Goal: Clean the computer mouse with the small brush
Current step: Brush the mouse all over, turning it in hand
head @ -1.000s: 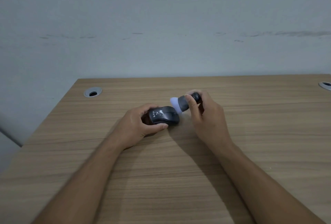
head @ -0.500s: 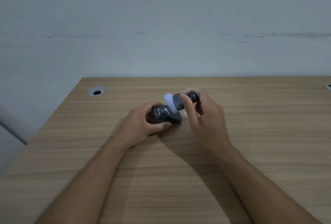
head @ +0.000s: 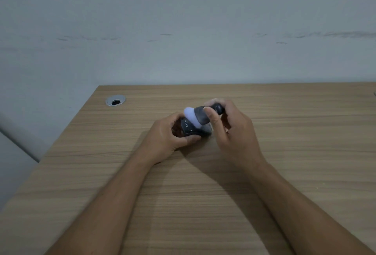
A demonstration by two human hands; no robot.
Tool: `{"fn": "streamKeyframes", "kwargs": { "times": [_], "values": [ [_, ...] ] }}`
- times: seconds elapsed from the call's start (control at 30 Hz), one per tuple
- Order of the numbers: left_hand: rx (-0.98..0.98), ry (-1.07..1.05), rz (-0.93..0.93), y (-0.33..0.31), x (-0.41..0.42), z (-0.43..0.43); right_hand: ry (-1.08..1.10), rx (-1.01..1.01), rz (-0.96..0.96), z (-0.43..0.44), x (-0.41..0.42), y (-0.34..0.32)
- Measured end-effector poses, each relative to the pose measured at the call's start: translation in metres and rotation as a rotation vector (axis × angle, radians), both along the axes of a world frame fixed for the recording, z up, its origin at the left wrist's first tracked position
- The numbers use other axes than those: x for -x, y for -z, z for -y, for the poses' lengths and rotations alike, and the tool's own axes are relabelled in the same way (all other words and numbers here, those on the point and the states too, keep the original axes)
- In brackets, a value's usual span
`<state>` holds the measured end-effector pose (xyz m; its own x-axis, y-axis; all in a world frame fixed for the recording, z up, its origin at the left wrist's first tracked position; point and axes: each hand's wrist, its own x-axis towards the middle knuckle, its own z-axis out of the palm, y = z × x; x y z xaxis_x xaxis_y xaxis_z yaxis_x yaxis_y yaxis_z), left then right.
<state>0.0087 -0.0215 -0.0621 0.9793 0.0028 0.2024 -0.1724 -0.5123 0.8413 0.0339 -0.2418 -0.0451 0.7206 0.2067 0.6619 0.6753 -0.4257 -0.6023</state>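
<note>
A dark computer mouse [head: 188, 128] with white lettering sits on the wooden desk [head: 223, 183], gripped from the left by my left hand [head: 168, 136]. My right hand [head: 234, 132] holds a small brush [head: 200, 115] with a dark handle and a pale, rounded bristle head. The bristles rest on the top of the mouse, near its lettered end. My fingers hide most of the mouse's near side and the brush's handle end.
A round metal cable grommet [head: 115, 100] is set into the desk's back left corner. The desk's left edge runs diagonally beside a grey wall [head: 183, 30]. Behind the desk the wall rises straight up.
The brush has swept leftward across the mouse, from its right end to its lettered end. The mouse has been tilted up slightly in my left hand.
</note>
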Motion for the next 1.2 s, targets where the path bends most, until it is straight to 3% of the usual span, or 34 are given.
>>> {"fn": "streamKeyframes", "kwargs": {
  "times": [0.1,0.2,0.33,0.53,0.73,0.93,1.1,1.2],
  "values": [
    [0.001,-0.008,0.004,0.002,0.001,0.0,-0.075,0.088,0.005,-0.003,0.001,0.005],
    [-0.011,-0.022,0.008,0.002,0.001,0.001,0.0,0.124,-0.007,0.006,-0.008,0.005],
    [0.027,-0.019,-0.004,0.0,0.0,0.003,0.064,0.06,-0.001,0.012,-0.009,-0.001],
    [0.059,0.009,-0.024,0.002,0.0,0.001,-0.118,0.103,0.006,-0.014,0.006,0.001],
    [0.009,-0.035,0.0,0.003,0.0,0.003,0.047,0.033,-0.094,-0.002,-0.008,-0.005],
    [-0.028,-0.049,-0.012,0.002,0.0,0.001,-0.127,0.049,-0.098,-0.009,0.006,-0.002],
    [-0.015,-0.096,0.004,0.002,0.001,0.005,0.046,0.045,-0.145,0.005,-0.011,-0.004],
    [0.011,-0.083,0.003,0.002,0.001,0.007,0.019,-0.058,-0.235,0.008,-0.01,-0.004]
  ]
}}
